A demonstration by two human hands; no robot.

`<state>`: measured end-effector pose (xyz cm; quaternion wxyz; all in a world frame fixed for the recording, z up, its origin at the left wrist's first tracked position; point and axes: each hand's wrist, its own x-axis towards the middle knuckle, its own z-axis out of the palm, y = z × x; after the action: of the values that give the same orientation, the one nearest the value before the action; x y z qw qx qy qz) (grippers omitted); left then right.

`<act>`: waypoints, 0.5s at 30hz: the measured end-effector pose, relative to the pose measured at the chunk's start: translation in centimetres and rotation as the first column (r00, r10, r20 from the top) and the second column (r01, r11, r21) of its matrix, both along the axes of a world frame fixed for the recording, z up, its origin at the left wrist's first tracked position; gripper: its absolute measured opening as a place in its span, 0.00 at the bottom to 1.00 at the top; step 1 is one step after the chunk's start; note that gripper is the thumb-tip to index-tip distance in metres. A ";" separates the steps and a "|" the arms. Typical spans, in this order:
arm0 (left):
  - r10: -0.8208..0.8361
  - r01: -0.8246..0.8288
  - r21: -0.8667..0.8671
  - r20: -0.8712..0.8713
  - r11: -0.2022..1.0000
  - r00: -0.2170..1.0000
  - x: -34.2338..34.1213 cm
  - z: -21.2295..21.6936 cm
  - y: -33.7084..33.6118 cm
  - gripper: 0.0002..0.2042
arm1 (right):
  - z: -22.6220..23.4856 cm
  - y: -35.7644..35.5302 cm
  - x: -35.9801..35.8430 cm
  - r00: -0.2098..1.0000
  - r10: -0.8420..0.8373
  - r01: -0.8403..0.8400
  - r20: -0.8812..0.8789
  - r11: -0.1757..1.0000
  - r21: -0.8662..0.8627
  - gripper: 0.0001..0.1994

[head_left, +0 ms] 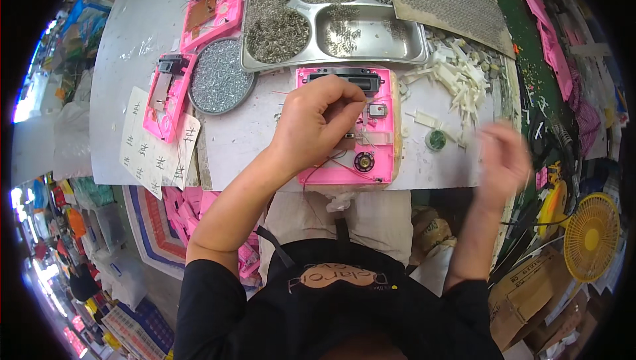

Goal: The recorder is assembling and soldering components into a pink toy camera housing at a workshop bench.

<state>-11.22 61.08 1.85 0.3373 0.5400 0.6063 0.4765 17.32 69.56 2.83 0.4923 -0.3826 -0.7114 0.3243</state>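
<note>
In front of me lies a pink plastic housing [344, 173], its inner side up. Fitted in it are a black part [361, 82] at the far end, a small silvery block that looks like a motor [378, 110], a round black speaker [364, 161] and thin red wires. My left hand [318, 118] is over the housing's left half, thumb and fingers pinched together; whatever is between them is hidden. To the right, apart from the housing, my right hand [503, 161] is smeared by motion near the table's right edge. A small round green item [436, 139] lies between them.
A steel compartment tray [311, 15] of small springs and metal pieces stands beyond. Left of it are a round tray of screws [222, 75] and pink housings [169, 95]. White plastic pieces [464, 82] are heaped at right. A yellow fan [591, 237] stands lower right.
</note>
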 end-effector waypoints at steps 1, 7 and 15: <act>0.017 -0.017 0.007 0.003 1.000 1.000 -0.1 0.0 -0.2 0.05 | 0.4 0.5 4.7 0.951 -0.305 0.306 0.050 0.952 -0.013 0.06; 0.000 0.003 0.084 -0.038 0.996 0.999 1.5 0.5 0.4 0.04 | 1.5 2.4 22.0 0.597 -0.611 0.327 -0.520 0.777 -0.538 0.11; 0.053 -0.011 0.152 -0.277 0.988 0.960 2.5 0.5 0.9 0.04 | 0.4 10.0 27.1 0.699 -0.708 0.634 -0.102 0.678 -0.372 0.20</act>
<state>-8.70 62.02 2.36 0.1992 0.6156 0.6193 0.4447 44.42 79.51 3.23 0.5922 -0.6484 -0.3954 0.2695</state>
